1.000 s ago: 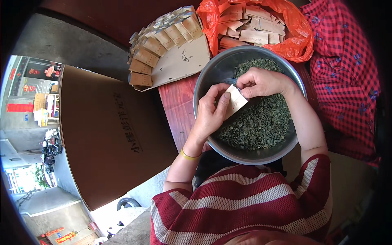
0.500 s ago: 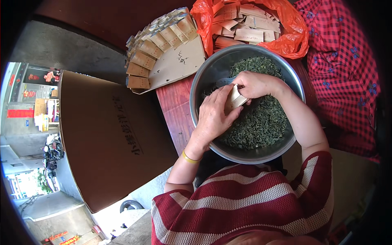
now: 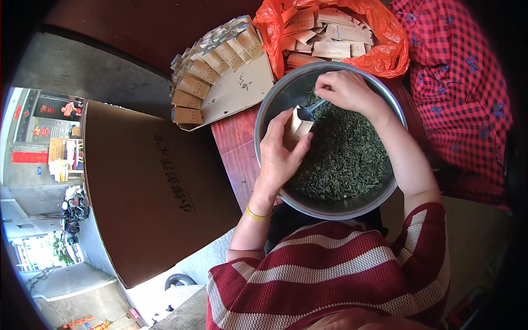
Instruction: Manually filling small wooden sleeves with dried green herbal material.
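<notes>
My left hand grips a small tan paper bag between thumb and fingers, its mouth open. My right hand pinches the handle of a metal spoon. The spoon's bowl rests at the mouth of the bag, partly inside it; what it carries is hard to make out. Both hands are over a wide steel basin that holds loose dried green leaves, which look like tea.
A cardboard tray with several rows of filled-looking paper bags stands at the far left on a reddish wooden table. Behind the basin, a red plastic bag holds flat paper bags. A large carton stands left; checked cloth lies right.
My right hand has moved up and away from the bag, bringing the spoon into view at its mouth. My left hand has shifted slightly left, still holding the bag.
</notes>
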Available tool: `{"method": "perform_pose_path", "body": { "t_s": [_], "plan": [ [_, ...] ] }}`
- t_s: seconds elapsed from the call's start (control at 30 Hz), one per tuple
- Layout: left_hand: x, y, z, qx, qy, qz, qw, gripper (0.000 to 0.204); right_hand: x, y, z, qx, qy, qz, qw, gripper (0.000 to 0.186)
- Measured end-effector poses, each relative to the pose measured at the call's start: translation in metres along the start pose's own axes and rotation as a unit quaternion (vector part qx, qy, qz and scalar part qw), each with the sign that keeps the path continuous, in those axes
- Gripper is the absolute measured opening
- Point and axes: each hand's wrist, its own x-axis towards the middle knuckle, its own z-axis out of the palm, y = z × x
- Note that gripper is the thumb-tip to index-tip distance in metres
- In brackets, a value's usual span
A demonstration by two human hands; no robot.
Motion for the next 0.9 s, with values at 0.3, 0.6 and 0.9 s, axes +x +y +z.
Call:
{"method": "perform_pose_path", "body": {
  "t_s": [0.3, 0.6, 0.9],
  "plan": [
    [-0.003, -0.015, -0.002, -0.051, 0.058, -0.058, 0.995, 0.052, -0.006, -0.007, 0.023, -0.102, -0.065, -0.056, 0.991, 0.008],
    [0.0, -0.011, -0.002, -0.088, 0.097, -0.115, 0.985, 0.052, 0.001, -0.025, 0.032, 0.276, -0.037, -0.028, 0.96, 0.015],
    [-0.001, -0.013, -0.002, -0.074, 0.091, -0.124, 0.985, 0.053, 0.004, -0.021, 0.031, 0.065, 0.071, -0.105, 0.99, 0.023]
  ]
}}
